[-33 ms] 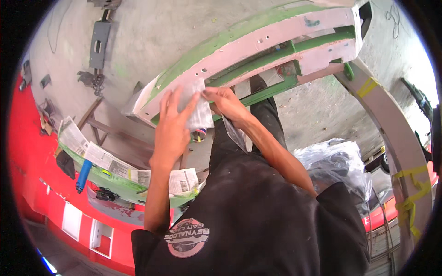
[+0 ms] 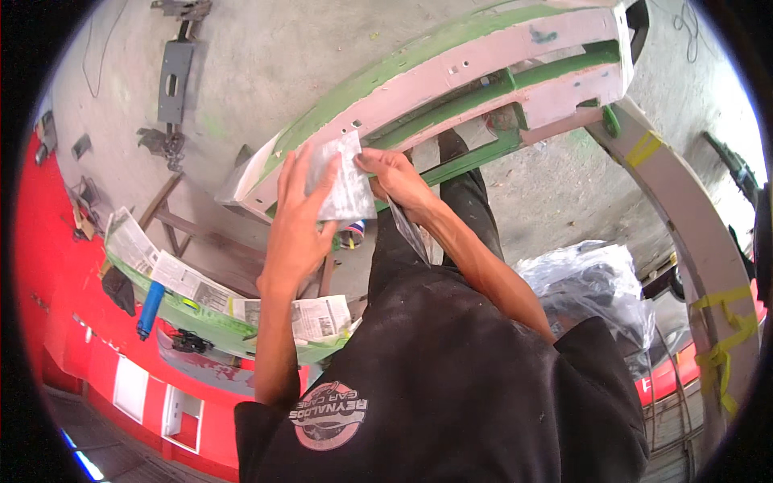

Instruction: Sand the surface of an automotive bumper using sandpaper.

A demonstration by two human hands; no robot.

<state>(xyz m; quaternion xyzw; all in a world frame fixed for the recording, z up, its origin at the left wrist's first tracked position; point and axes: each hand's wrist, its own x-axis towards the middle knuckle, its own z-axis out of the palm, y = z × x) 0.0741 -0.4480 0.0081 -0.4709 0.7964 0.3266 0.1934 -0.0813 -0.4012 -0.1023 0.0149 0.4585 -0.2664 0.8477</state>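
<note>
A thin grey-white sheet, dusty and marked like a used piece of sandpaper, is held up in front of my body. Pinched at its right edge, it is gripped by my right hand, with thumb and fingers closed. A second, darker sheet hangs below that hand, against my trousers; its upper end is hidden. My left hand lies over the left side of the grey-white sheet, fingers spread and stretched out. Just beyond both hands is a pink and green bumper with slots and small holes.
Newspaper covers a green panel on the left, beside a blue cylindrical tool. A curved, yellow-taped grey panel arches along the right. Clear plastic wrapping sits at my right side. A grey metal part lies on the concrete floor.
The sheet is less blurred and shows more of its face between my hands. My left hand has shifted slightly down and left; the right hand has barely moved.
</note>
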